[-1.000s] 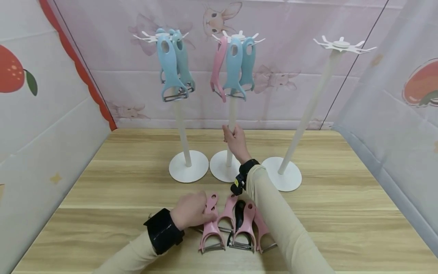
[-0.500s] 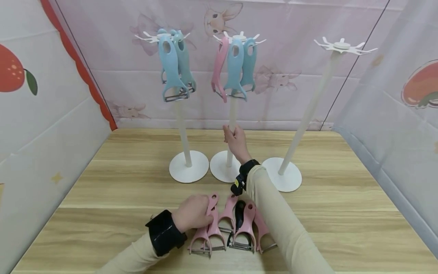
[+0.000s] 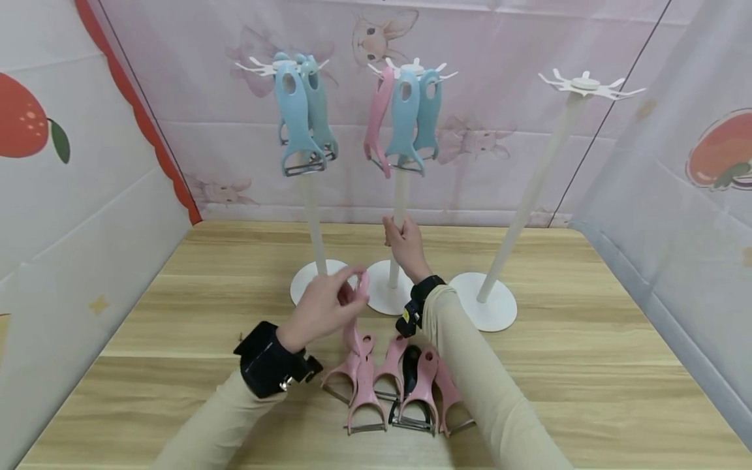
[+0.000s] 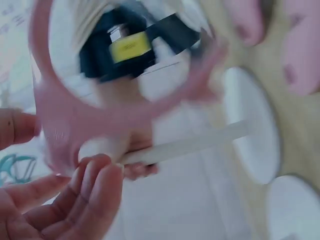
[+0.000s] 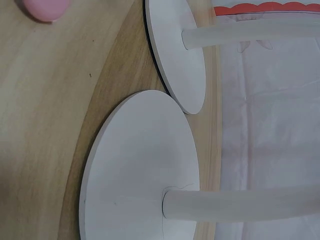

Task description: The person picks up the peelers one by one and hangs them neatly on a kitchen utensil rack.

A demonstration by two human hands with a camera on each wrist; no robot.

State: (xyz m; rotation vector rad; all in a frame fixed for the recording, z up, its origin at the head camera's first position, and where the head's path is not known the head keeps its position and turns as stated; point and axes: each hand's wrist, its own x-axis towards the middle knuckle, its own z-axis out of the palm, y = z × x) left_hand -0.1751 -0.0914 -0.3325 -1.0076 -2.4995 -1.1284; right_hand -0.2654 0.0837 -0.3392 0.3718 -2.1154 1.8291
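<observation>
My left hand (image 3: 322, 308) pinches a pink Y-shaped peeler (image 4: 62, 112) between thumb and fingers, above the table in front of the stands. Its forked head looms large in the left wrist view. My right hand (image 3: 407, 248) grips the pole (image 3: 401, 194) of the middle white stand. One pink peeler (image 3: 378, 116) and two blue peelers (image 3: 404, 114) hang from that stand's prongs. Below the left hand lies a pile of pink peelers (image 3: 365, 390), with a black peeler (image 3: 410, 367) among them. In the right wrist view the middle stand's round base (image 5: 140, 165) shows, the right hand being out of frame.
The left stand (image 3: 314, 225) carries several blue peelers (image 3: 294, 114). To the right, a third stand (image 3: 529, 189) has bare prongs and leans in view. The round bases stand close together on the wooden table (image 3: 587, 365), with printed cloth (image 3: 499, 170) behind.
My left hand has picked a pink peeler from the pile and lifted it forward towards the middle stand. Peelers under it have shifted slightly. The right hand keeps its grip on the pole.
</observation>
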